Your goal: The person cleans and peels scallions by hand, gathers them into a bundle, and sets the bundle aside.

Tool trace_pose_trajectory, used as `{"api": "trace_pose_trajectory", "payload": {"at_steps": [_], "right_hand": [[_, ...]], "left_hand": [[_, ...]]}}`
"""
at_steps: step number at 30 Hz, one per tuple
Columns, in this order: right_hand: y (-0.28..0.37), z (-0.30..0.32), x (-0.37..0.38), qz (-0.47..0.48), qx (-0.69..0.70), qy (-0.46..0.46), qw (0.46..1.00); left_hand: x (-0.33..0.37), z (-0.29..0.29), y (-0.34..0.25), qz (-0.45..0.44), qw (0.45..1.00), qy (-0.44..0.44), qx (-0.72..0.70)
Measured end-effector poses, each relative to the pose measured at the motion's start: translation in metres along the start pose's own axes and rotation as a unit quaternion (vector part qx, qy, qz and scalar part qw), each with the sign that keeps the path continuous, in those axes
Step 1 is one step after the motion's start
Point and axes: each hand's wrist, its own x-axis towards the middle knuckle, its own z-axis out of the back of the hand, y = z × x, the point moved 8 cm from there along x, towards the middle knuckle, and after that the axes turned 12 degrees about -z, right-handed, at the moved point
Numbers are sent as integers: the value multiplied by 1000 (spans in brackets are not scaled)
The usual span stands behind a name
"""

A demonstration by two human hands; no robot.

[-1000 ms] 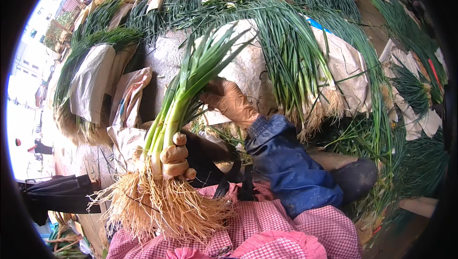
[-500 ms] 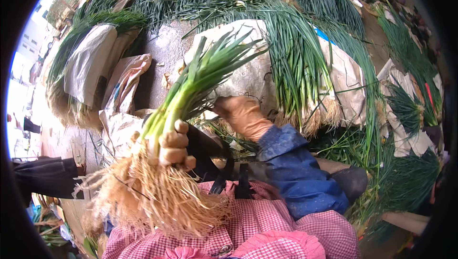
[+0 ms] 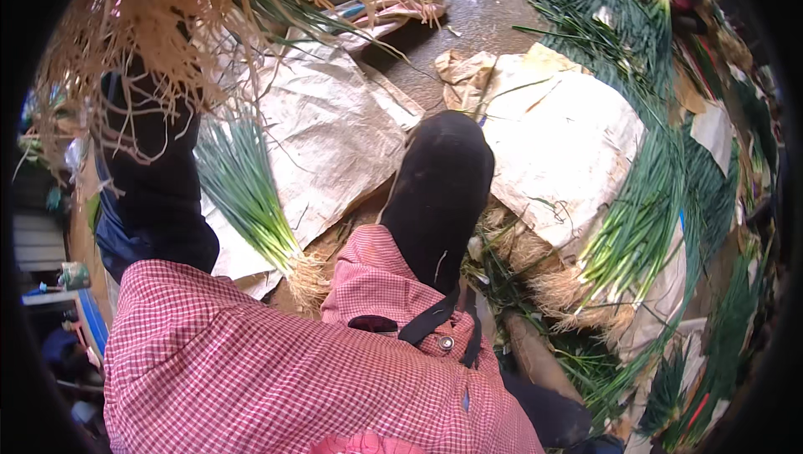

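Neither of my hands shows. A thick fringe of pale, straw-coloured roots [image 3: 159,28] hangs very close at the top left, with some green leaves beside it; whatever holds it is out of view. Beneath, a small bunch of spring onions [image 3: 251,195] lies on a whitish sack cloth [image 3: 326,128], its leaves pointing away and its roots toward my lap. A larger heap of spring onions [image 3: 631,253] lies at the right beside another pale sack [image 3: 569,136].
My red checked smock [image 3: 276,354] covers my lap, and a dark knee [image 3: 443,178] rises between the two sacks. More green leaves [image 3: 602,19] spread over the far right. Wet dark ground [image 3: 481,19] shows at the back. Several objects stand at the left edge.
The view has swung left and down. The rooted bunch, gripped in my left hand before, now fills the top left with its roots. Both hands have left the picture.
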Motion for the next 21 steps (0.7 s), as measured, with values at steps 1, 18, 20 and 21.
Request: {"api": "trace_pose_trajectory", "payload": {"at_steps": [1, 18, 20, 21], "right_hand": [[7, -6, -2, 6, -7, -6, 1000], [99, -38, 3, 155, -246, -17, 957], [65, -37, -48, 36, -94, -42, 994], [107, -96, -43, 94, -130, 35, 987]], "left_hand": [[-6, 3, -16, -21, 1000, -5, 2], [-413, 443, 41, -43, 837, -406, 365], [-358, 421, 72, 34, 870, -475, 126], [-454, 474, 38, 60, 782, -542, 301]]}}
